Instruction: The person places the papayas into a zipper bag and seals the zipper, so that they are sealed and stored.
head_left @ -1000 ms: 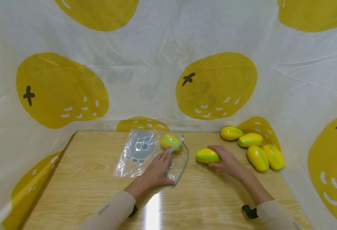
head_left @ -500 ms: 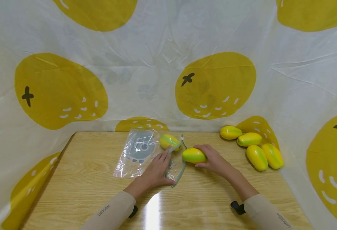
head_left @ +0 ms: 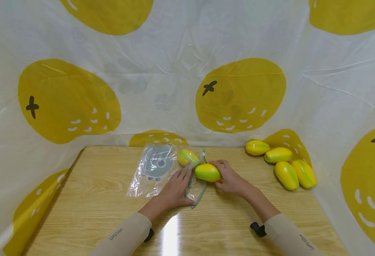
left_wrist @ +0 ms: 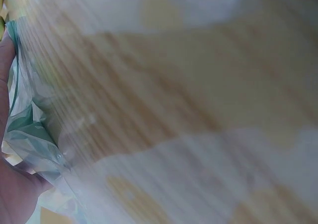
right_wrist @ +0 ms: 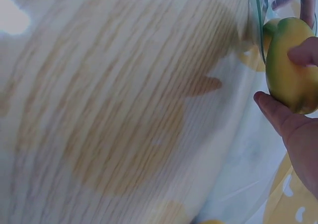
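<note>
In the head view, my right hand (head_left: 230,179) grips a yellow-green papaya (head_left: 207,172) by its right end, at the mouth of a clear plastic zip bag (head_left: 136,188). The right wrist view shows thumb and fingers on either side of this papaya (right_wrist: 288,70), with the bag's green edge beside it. My left hand (head_left: 174,188) spreads its fingers and thumb at the bag's green-edged mouth, keeping it apart. Another papaya (head_left: 186,156) lies inside the bag. In the left wrist view, the left hand (left_wrist: 17,194) shows only partly, against the bag's green edge (left_wrist: 14,60).
Several more papayas (head_left: 286,175) lie at the table's back right corner. The wooden table (head_left: 110,167) is backed and flanked by a white curtain (head_left: 158,99) with large yellow fruit prints. A grey-blue cartoon print (head_left: 158,161) marks the bag.
My right hand has moved left with the papaya, from right of the bag to its mouth, where the papaya now overlaps the green edge. The left hand has stayed in place.
</note>
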Demonstrator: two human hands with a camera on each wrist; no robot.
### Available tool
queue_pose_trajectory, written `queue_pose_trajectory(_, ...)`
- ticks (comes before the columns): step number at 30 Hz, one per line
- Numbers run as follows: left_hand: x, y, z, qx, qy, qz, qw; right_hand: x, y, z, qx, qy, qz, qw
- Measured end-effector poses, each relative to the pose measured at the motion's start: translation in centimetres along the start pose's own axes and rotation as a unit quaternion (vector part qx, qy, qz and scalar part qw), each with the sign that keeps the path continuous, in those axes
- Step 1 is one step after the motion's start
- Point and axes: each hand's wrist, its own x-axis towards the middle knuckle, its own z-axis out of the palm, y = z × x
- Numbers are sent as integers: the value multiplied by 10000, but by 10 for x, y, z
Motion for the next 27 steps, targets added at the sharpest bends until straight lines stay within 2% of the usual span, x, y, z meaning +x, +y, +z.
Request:
queue_pose_trajectory(10, -1, -1, 0, 86, 64, 94, 9999, 1, 4, 5, -87, -103, -327, 9994)
queue_pose_trajectory(18, -1, 1, -2, 164, -12, 74, 9998, 8, 4, 8, 50, -186, 75, 9998)
queue_pose_trajectory(27, 0, 4, -2, 179, 20, 42, 9998, 15, 1, 17, -369, 37, 68, 9993)
